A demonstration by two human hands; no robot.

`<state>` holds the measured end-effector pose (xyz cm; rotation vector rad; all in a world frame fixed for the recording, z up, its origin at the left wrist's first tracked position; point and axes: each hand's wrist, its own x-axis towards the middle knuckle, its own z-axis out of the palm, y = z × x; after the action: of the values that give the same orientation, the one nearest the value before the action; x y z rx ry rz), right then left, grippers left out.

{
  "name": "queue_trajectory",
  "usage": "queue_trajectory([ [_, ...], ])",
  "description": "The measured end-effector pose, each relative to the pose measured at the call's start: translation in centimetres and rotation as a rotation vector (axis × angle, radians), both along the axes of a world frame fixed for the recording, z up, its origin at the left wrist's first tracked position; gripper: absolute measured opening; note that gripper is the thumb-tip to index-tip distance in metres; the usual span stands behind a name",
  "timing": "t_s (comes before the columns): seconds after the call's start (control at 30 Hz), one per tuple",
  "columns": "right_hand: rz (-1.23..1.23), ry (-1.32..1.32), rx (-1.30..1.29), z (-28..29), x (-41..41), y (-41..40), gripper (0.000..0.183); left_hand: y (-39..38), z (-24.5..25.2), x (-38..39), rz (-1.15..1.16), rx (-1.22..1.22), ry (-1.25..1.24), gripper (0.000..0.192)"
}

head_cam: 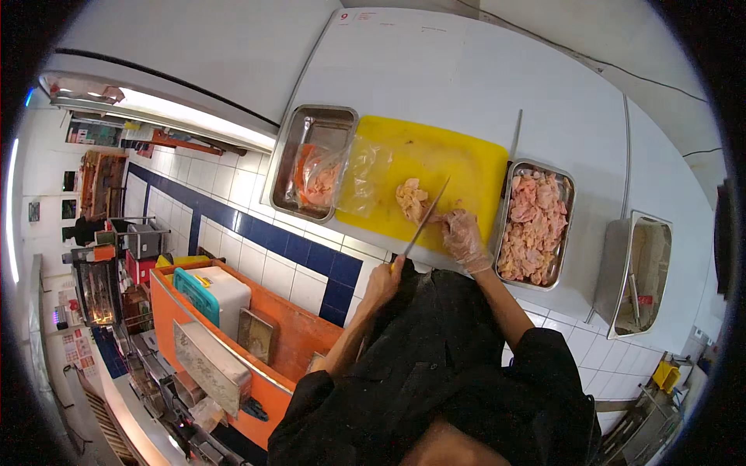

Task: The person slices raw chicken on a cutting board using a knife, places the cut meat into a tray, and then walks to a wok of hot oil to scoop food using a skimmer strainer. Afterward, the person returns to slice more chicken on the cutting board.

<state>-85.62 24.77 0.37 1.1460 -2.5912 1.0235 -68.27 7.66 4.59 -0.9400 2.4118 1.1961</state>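
Note:
A yellow cutting board (460, 145) lies before me with a small heap of pale raw meat (411, 200) on it. My left hand (386, 282), bare, is closed around the handle of a long kitchen knife (430, 211). Its blade points up and right, crossing beside the heap. In a clear plastic glove, my right hand (465, 237) pinches a piece of raw meat at the blade's right side; the fingers partly hide this piece. Right of the board, a steel tray (500, 256) is full of raw meat pieces (535, 224).
Left of the board, a steel tray (312, 116) holds bagged meat (317, 177); a clear plastic bag (364, 177) spreads onto the board. A thin metal rod (517, 135) lies behind the right tray. Farther right is a deep steel container (615, 274). An orange counter (291, 326) stands at lower left.

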Motion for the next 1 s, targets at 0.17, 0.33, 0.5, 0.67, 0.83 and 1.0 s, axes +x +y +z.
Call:
queue_trajectory([
  [0.17, -0.033, -0.278, -0.19, -1.1, 0.4, 1.3, 0.018, 1.1, 1.0, -3.0, 0.026, -0.069, 0.053, 0.07],
  [0.33, -0.102, -0.088, 0.001, 2.4, 0.8, -0.4, 0.018, 2.0, 1.5, -1.6, -0.044, -0.026, -0.001, 0.069],
  [0.5, -0.179, -0.181, 0.002, -3.2, 1.6, -1.5, 0.024, 1.3, 3.0, 3.8, -0.061, -0.01, -0.201, 0.068],
  [0.67, -0.087, -0.88, -0.577, -8.7, 3.1, -1.6, 0.028, 1.5, 1.6, 1.3, -0.122, -0.07, -0.251, 0.063],
  [0.83, -0.058, -0.18, 0.158, 0.8, 0.3, -0.9, 0.024, 2.4, -0.3, -8.1, -0.166, -0.103, 0.105, 0.057],
  [1.0, -0.206, -0.084, 0.088, -1.0, 1.8, -1.5, 0.024, 1.4, 0.8, 4.3, -0.033, -0.029, -0.192, 0.061],
])
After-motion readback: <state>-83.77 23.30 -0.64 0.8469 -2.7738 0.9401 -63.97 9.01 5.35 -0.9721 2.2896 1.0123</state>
